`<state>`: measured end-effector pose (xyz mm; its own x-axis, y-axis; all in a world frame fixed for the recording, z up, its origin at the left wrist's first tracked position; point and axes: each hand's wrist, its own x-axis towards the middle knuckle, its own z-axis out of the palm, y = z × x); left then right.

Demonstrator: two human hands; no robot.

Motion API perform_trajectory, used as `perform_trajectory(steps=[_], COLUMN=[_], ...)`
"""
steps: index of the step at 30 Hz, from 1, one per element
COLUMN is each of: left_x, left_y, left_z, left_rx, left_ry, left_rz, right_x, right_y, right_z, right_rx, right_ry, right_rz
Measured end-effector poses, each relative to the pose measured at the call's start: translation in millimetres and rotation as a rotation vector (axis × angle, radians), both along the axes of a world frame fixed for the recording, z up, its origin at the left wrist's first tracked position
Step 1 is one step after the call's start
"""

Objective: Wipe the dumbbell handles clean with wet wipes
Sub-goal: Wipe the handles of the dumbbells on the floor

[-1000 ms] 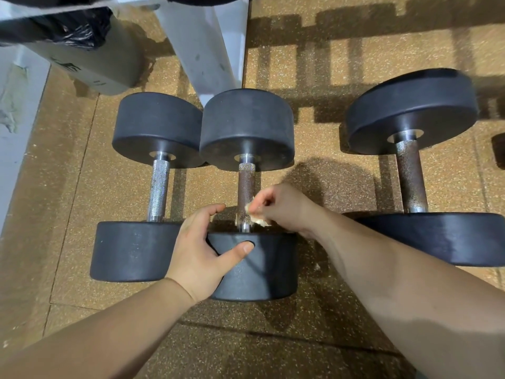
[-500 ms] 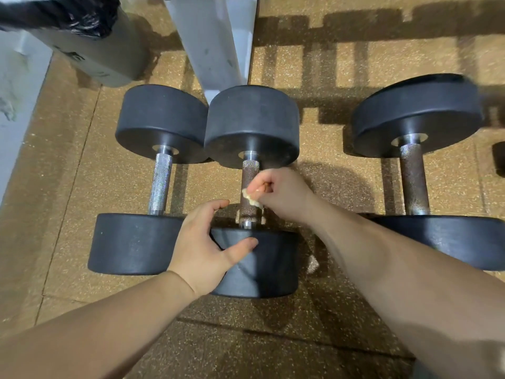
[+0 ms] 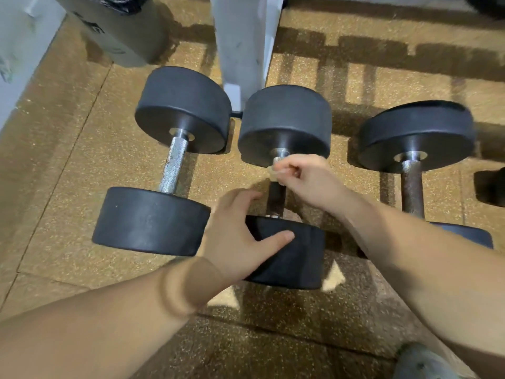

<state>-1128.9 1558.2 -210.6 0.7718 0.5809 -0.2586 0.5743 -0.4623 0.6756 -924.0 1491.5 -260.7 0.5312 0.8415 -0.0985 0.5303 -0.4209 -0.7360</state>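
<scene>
Rubber floor is underneath; wipe is pinched on the away-pointing handle by right hand; near weight is gripped by left hand.

We are finding no text, number or brand that we can read. We are seeing only dark printed marks on the side of the grey round bin at top left, too blurred to make out.

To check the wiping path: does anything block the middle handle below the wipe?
Nothing visible. The right hand pinches the wipe at the far end of the handle; the left hand grips the near weight, beside it.
</scene>
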Motion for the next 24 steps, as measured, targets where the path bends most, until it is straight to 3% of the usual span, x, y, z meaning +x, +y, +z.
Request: perform_trajectory(steps=[2,5,7,11,13,17,20,22,24], left_x=[-6,-6,-4,-4,-6,-10,-12,-13,-11], left_y=[1,-8,-11,-6,-4,-1,3,4,5], left_z=[-5,-9,-9,-9,-9,-8,-9,-7,-4], left_rx=[-0.075,-0.239,-0.233,-0.307,-0.345,-0.371,-0.377,-0.373,-0.357], left_ry=[0.166,0.208,0.209,0.205,0.199,0.168,0.167,0.176,0.194], left_rz=[0.012,0.079,0.056,0.031,0.009,0.008,-0.019,-0.046,-0.07], right_x=[6,1,-4,6,17,16,-3,-6,0], right_y=[3,0,-6,-8,2,12,6,13,26], right_z=[5,1,0,20,25,15,19,31,34], right_rx=[-0.018,-0.078,-0.093,-0.126,-0.197,-0.237,-0.228,-0.363,-0.441], right_ry=[0.034,-0.086,-0.226,-0.312,-0.383,-0.471,-0.381,-0.365,-0.45], right_rz=[-0.097,-0.122,-0.013,0.438,0.466,0.264,0.571,0.757,0.719])
